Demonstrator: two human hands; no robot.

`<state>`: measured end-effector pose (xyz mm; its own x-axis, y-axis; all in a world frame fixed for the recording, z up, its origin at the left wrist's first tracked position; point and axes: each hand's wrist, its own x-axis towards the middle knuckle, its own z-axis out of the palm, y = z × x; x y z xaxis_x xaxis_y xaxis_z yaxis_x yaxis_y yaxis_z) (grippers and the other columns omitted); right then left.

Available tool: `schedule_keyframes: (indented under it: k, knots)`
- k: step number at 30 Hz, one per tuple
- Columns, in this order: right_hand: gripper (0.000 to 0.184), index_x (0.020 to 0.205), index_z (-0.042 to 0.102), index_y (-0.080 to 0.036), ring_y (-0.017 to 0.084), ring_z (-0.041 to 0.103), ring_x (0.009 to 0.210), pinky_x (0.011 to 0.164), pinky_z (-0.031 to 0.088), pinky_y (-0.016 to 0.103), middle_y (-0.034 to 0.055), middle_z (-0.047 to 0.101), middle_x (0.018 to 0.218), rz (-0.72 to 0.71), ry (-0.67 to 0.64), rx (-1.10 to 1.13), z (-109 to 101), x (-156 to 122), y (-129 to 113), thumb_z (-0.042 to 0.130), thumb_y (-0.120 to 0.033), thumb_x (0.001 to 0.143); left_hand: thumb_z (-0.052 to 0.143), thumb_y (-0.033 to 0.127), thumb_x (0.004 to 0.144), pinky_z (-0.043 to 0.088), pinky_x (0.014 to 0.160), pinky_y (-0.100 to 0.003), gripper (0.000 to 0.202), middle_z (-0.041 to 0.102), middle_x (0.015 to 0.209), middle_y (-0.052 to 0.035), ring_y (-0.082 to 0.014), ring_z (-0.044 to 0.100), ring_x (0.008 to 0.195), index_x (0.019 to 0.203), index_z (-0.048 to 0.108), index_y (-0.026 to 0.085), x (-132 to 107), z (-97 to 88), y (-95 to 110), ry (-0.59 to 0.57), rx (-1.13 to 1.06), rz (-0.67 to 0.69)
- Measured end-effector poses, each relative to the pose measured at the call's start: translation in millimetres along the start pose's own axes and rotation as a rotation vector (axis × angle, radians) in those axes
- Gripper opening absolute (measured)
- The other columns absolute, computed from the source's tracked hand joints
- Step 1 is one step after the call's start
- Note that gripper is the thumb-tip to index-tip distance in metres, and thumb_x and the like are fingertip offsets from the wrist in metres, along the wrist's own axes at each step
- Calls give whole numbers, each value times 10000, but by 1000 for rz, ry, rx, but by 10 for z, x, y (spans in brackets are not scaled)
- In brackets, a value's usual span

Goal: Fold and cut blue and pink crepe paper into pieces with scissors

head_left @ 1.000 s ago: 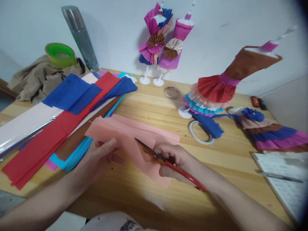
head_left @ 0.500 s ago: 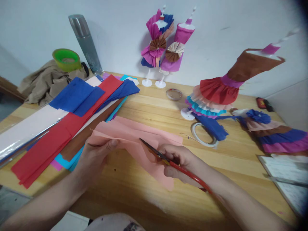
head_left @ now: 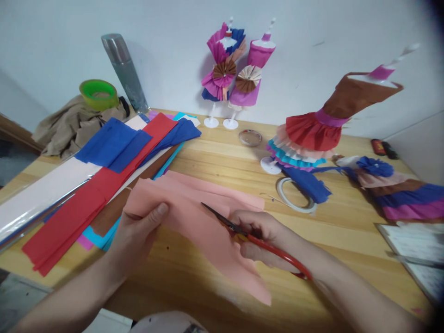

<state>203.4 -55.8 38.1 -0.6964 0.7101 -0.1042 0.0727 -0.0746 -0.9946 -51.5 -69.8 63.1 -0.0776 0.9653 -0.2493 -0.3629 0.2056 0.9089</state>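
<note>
My left hand (head_left: 142,233) pinches the left end of a peach sheet of crepe paper (head_left: 197,226), thumb on top and fingers underneath. The sheet hangs in loose folds over the wooden table, its lower flap drooping to the right. My right hand (head_left: 260,236) grips red-handled scissors (head_left: 277,252), their dark blades pointing up and left over the paper. The blades look closed or nearly so. Part of the right-hand fingers is hidden behind the scissors and paper.
Folded red crepe paper (head_left: 69,226) and blue crepe paper (head_left: 107,143) lie piled on the left. Behind stand a grey flask (head_left: 126,74) and small dressed mannequins (head_left: 222,69). A mannequin in a brown-topped dress (head_left: 357,99), white tape roll (head_left: 294,196) and notebook (head_left: 416,263) are right.
The peach paper's front flap has swung down and right and spread flatter. My left hand has turned slightly with its edge. The scissors stay in nearly the same spot.
</note>
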Motion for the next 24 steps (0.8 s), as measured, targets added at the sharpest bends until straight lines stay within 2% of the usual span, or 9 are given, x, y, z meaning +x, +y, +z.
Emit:
schedule_keyframes:
  k: [4,8,11,15,19,24]
  knots:
    - [358,792,520,-182,61,313,520,468,247,211,-73,401,639,-1,-7,-8,3,8,26,704,-487,831,869,267,666,580,824,-300,269,788,946,-2,-234,715,974,915,774,231,-20,39,-5,101,-20,33]
    - [346,800,515,-184,72,327,553,474,237,206,-60,420,667,40,-6,2,12,14,66,690,-480,835,884,269,642,592,784,-280,224,793,898,-11,-235,725,925,832,778,213,-16,57,-52,179,-28,-6]
    - [318,798,507,-188,72,332,548,481,238,209,-63,421,669,80,-11,-5,23,18,75,698,-440,827,869,302,668,592,749,-265,250,794,935,-37,-225,732,886,870,780,187,-4,51,-93,170,-74,-8]
    - [290,774,485,-197,73,306,529,474,235,215,-75,377,633,79,-2,-14,40,26,60,678,-406,828,879,326,650,595,681,-286,269,792,864,-58,-238,742,805,844,779,168,-1,57,-91,127,-71,-31]
    - [261,758,463,-203,61,288,511,461,220,206,-84,371,621,89,-6,-10,55,33,36,671,-347,820,890,283,630,607,751,-322,251,791,847,-48,-246,745,842,833,786,177,-1,67,-79,149,-54,-29]
    - [221,773,474,-199,47,317,472,452,240,199,-95,381,606,78,-1,32,59,32,7,648,-321,834,874,300,664,607,801,-338,262,794,895,-48,-249,742,907,893,797,200,10,33,-111,106,-59,11]
